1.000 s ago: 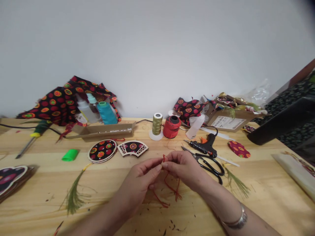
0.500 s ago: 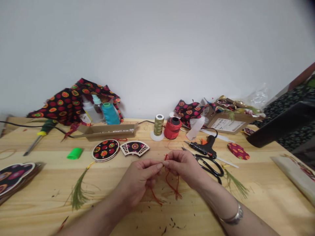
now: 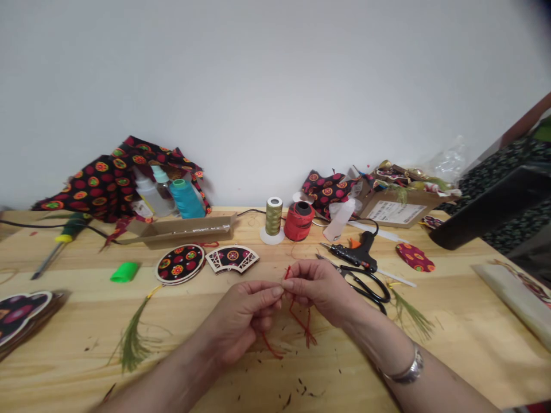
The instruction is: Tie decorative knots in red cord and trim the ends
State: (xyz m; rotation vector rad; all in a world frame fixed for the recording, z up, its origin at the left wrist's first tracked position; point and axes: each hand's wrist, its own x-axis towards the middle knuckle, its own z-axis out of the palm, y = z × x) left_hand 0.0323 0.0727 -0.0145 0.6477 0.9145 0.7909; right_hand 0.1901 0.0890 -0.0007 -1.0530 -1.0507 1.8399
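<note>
My left hand [image 3: 253, 307] and my right hand [image 3: 314, 287] meet fingertip to fingertip above the table, both pinching red cord [image 3: 306, 330]. Loose ends of the cord hang below the two hands, and a short bit sticks up over the right fingers. The exact point of the grip is hidden by the fingertips. Just beyond my left hand lies a fan-shaped wooden ornament [image 3: 233, 258] with patterned fabric. Beside it is a round ornament [image 3: 179, 264] with a green tassel [image 3: 134, 338]. Black-handled scissors [image 3: 370, 287] lie behind my right hand.
A glue gun [image 3: 355, 252] lies beyond the scissors. Behind stand a red thread spool [image 3: 298, 221], an olive spool [image 3: 273, 218] and a cardboard tray [image 3: 185, 231]. At left are a screwdriver [image 3: 58, 246] and a green piece [image 3: 124, 272]. A cardboard box [image 3: 396, 209] stands back right.
The view has shifted slightly, so the things on the table sit a little further left. Both hands keep their pinch on the red cord with hardly any movement.
</note>
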